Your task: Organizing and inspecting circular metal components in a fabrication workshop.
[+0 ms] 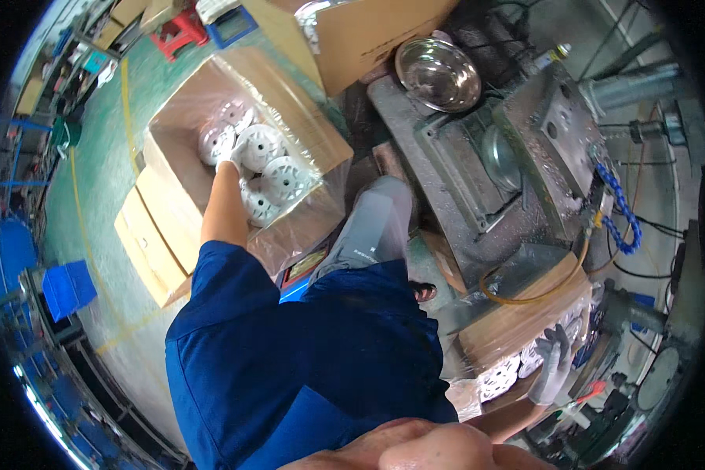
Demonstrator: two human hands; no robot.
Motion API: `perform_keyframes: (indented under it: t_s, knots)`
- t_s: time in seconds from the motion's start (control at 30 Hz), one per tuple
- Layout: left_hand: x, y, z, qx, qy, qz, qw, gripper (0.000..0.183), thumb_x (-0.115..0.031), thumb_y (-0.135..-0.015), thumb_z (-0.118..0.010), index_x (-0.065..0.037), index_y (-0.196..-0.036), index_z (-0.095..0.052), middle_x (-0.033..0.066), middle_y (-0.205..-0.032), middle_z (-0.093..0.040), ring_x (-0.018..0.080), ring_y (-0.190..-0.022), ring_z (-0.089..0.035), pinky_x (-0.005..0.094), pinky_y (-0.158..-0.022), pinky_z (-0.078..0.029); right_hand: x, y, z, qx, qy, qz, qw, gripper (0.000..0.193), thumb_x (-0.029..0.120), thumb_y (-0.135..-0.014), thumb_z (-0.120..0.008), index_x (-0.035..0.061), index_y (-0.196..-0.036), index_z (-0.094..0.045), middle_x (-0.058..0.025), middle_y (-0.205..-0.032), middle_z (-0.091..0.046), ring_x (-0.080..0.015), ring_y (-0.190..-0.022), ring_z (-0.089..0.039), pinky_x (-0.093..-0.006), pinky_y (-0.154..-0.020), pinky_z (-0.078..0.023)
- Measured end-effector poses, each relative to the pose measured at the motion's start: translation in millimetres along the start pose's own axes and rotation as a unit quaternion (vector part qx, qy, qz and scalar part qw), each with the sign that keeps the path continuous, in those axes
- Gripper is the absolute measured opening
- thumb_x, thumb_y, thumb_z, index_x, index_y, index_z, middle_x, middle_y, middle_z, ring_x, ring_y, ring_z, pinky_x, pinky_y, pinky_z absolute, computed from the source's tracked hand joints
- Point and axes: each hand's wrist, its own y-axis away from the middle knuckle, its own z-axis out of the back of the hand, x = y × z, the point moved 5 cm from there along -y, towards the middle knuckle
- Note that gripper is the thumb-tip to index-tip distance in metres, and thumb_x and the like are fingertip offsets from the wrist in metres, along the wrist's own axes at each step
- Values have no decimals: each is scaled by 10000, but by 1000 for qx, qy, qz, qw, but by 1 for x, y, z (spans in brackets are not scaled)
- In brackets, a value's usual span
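Observation:
My left hand (228,154), in a pale glove, reaches down into an open cardboard box (182,98) lined with clear plastic. It touches the white round perforated discs there; its fingers blend into them, so I cannot make out a grip. Several such discs, like this one (283,179), lie in the box. At the lower right, my right hand (554,364), in a grey glove, is over a second cardboard box (493,337). Its fingers are stretched out and apart, with nothing seen in them. White perforated discs (499,379) lie beside it.
A wet metal machine bed (478,254) with a tilted metal block (552,129) stands at the right. A shiny steel bowl (439,74) rests on its far end. A yellow hose (536,301) loops above the second box. A blue bin (68,288) stands far left.

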Motion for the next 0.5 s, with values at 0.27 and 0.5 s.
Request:
perform_keyframes:
  t_s: [0.27, 0.5]
  knots:
    - [-105, 73, 57, -1, 259, 94, 961, 745, -283, -800, -718, -21, -1407, -375, 105, -1424, -421, 217, -1230, -450, 307, -983, -402, -12, 8, -2, 1, 1, -3, 1000, 504, 342, -966, -498, -40, -1294, -498, -169, -1107, -606, -214, -926, -586, -336, -846, -468]
    - [-108, 105, 97, -36, 574, 190, 796, 301, -315, -832, -700, -96, -1036, -662, 12, -641, -542, 134, -453, -439, 287, -385, -334, -47, 14, 7, 4, -42, -11, 999, 488, 320, -968, -506, -35, -1302, -491, -145, -1118, -603, -210, -933, -590, -323, -841, -471]
